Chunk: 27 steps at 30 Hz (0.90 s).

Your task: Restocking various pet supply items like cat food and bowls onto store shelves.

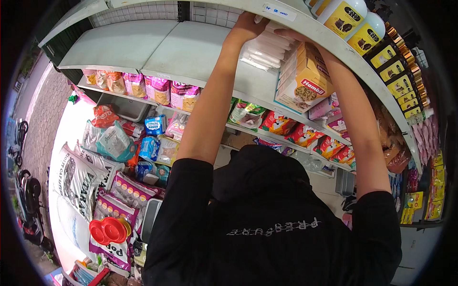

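Note:
Both arms reach up to a grey metal shelf, in under the edge of the shelf above. My left hand (248,26) is at the left end of a stack of clear plastic packs (266,52), its fingers bent and partly hidden. Over the right side of the same stack lies my right hand (295,35), fingers stretched toward the left, the rest covered by the upper shelf's lip. I cannot tell whether either hand grips a pack. A yellow-and-white printed carton (304,82) stands just right of the stack, close to my right forearm.
The upper shelf edge (322,37) curves above my right arm, with white bottles (343,16) on top. Bagged pet food (157,87) lines the shelf below. At left are large sacks (77,178) and a red double bowl (109,230). Motorbikes (32,200) stand outside.

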### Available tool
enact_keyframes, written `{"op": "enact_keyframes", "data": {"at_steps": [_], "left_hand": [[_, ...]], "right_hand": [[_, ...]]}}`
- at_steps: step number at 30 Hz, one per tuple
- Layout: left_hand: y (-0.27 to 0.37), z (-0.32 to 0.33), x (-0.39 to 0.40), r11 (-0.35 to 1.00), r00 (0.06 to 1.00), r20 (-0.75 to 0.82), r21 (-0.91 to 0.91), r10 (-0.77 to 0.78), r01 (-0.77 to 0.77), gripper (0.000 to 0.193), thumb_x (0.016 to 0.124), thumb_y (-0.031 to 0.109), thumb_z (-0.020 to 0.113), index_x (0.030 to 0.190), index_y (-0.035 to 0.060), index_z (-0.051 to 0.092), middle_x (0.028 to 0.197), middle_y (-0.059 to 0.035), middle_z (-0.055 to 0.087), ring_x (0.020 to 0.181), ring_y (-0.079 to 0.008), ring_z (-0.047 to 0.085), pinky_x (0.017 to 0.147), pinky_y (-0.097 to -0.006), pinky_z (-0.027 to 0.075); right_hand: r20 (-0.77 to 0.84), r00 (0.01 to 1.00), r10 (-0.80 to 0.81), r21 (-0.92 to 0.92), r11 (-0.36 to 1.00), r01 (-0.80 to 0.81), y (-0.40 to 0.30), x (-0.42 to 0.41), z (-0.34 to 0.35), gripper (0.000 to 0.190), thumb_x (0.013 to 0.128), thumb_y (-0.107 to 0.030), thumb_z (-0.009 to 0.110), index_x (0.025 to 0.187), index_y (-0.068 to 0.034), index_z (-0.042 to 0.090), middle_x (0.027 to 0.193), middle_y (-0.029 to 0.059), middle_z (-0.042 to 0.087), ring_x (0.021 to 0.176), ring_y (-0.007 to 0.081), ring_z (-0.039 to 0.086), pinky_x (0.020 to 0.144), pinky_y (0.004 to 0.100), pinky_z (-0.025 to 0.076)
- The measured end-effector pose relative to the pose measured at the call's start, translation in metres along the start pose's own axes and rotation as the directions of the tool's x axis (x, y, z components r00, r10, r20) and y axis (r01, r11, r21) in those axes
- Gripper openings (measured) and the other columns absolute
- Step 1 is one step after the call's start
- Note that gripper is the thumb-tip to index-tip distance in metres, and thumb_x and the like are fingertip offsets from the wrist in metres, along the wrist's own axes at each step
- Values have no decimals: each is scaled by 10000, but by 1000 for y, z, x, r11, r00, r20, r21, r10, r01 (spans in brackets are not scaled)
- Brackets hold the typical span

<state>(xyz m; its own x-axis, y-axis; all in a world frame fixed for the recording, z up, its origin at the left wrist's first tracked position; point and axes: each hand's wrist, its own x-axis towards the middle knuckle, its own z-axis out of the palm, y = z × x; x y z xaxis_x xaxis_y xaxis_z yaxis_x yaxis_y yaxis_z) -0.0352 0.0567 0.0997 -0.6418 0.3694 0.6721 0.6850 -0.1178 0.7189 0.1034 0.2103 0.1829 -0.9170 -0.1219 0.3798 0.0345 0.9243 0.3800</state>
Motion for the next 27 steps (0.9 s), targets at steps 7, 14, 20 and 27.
{"op": "enact_keyframes", "data": {"at_steps": [7,14,20,27], "left_hand": [[6,0,-10,994,993,-43,-7,-110,109,534,825,364,710,1237,39,605,1208,-173,640,1036,-301,633,914,-384,500],[6,-4,-10,996,996,-54,57,-72,75,549,813,343,726,1254,45,593,1232,-181,627,1124,-308,592,950,-392,481],[-9,-3,-6,980,972,-148,104,183,-169,510,875,285,645,1247,-51,550,1134,-279,636,1127,-409,586,949,-425,459],[-5,5,6,997,999,-13,-67,37,-38,463,868,247,650,1219,-48,581,1193,-304,599,1188,-424,536,956,-413,457]], "right_hand": [[33,999,20,52,998,-22,-4,4,-9,778,779,-617,651,1395,-176,474,1403,127,508,1279,320,478,1054,378,398],[42,999,11,110,994,-15,3,-25,-27,801,764,-627,661,1397,-173,471,1404,134,506,1281,323,476,1056,378,396],[70,997,31,135,990,-40,-20,21,-29,821,751,-635,669,1398,-171,469,1404,139,504,1282,326,474,1057,379,395],[270,951,151,176,963,-203,-5,27,0,806,755,-646,659,1358,-129,519,1339,152,552,1231,310,515,1037,362,408]]}}
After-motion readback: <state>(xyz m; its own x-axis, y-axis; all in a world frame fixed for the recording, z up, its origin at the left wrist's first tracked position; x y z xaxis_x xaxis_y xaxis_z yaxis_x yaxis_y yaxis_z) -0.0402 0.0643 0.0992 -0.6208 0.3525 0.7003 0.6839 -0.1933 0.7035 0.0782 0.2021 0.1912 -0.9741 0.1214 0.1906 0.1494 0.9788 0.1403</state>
